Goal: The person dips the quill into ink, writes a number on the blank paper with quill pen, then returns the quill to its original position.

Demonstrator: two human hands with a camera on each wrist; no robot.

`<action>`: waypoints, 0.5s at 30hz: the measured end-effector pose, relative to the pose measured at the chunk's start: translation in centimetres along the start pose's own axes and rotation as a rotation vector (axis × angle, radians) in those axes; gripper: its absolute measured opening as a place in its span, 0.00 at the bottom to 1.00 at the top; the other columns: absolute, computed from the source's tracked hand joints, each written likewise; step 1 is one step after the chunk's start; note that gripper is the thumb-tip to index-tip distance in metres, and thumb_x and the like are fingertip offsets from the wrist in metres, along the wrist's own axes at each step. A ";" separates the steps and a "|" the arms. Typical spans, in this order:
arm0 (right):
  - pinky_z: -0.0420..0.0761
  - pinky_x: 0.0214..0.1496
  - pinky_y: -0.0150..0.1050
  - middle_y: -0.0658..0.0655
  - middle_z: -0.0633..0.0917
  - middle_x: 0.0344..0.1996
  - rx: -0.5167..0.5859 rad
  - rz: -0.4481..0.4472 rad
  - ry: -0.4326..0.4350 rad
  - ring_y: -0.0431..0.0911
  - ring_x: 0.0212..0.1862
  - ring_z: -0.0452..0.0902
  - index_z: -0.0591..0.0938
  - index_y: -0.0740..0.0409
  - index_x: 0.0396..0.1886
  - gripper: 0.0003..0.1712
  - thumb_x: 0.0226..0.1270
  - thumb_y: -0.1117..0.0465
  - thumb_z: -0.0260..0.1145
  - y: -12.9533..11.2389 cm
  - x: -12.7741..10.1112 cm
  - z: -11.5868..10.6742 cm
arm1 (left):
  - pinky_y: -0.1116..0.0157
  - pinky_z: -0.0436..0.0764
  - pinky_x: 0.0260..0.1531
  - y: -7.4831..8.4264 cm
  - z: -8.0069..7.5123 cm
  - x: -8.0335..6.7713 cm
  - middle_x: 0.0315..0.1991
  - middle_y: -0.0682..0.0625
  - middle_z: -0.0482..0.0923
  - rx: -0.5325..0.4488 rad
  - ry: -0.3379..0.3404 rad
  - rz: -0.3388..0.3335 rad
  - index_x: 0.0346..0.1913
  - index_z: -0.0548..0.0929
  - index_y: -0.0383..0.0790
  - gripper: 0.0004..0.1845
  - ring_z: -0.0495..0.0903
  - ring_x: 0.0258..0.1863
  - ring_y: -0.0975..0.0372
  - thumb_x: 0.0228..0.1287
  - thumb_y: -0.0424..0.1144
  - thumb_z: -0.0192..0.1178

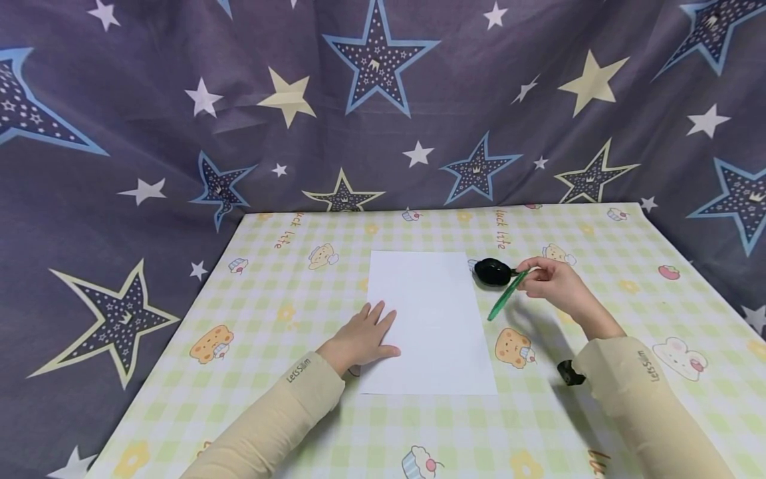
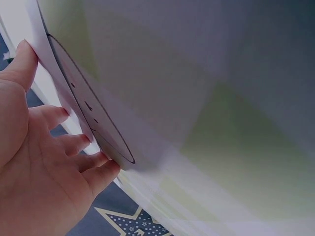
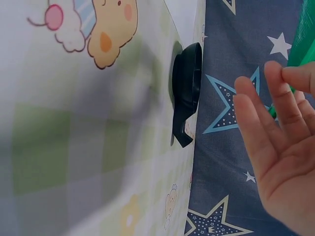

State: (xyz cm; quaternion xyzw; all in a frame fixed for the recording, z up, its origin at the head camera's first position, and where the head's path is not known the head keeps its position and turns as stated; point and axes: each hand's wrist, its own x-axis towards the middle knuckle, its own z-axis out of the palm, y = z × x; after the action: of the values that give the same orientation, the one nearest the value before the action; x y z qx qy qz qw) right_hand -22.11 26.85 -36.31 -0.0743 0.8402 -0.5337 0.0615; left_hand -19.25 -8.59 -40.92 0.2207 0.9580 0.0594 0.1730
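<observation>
A blank white sheet of paper [image 1: 427, 326] lies on the table. My left hand [image 1: 362, 339] rests with spread fingers on its left edge; in the left wrist view, the same hand [image 2: 54, 162] has its fingertips at the paper's edge. To the right of the paper, my right hand [image 1: 553, 283] is raised above the table and pinches a slim green stick-like item [image 1: 505, 299] between thumb and forefinger. Its exact kind is unclear. Beside the sheet's upper right corner sits a black scoop [image 1: 493, 272], its short bent handle partly behind the fingers.
A green-and-white checked tablecloth [image 1: 287, 372] with cartoon prints covers the table. Behind it hangs a dark curtain [image 1: 251, 153] patterned with stars. A black camera mount [image 1: 570, 372] shows at the right cuff.
</observation>
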 end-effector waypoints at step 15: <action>0.80 0.43 0.39 0.55 0.80 0.20 0.042 -0.056 0.021 0.42 0.33 0.81 0.72 0.75 0.45 0.14 0.61 0.72 0.58 0.0 0.1 0.5 | 0.53 0.49 0.65 0.0 0.1 0.0 0.71 0.40 0.43 0.003 0.003 0.001 0.71 0.53 0.41 0.42 0.42 0.68 0.44 0.61 0.61 0.51</action>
State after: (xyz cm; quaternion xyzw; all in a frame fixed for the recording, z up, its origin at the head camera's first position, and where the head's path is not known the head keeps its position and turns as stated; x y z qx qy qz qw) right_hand -22.14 26.42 -36.54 -0.0906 0.8270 -0.5535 0.0393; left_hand -19.26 -8.58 -41.00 0.2212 0.9583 0.0583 0.1712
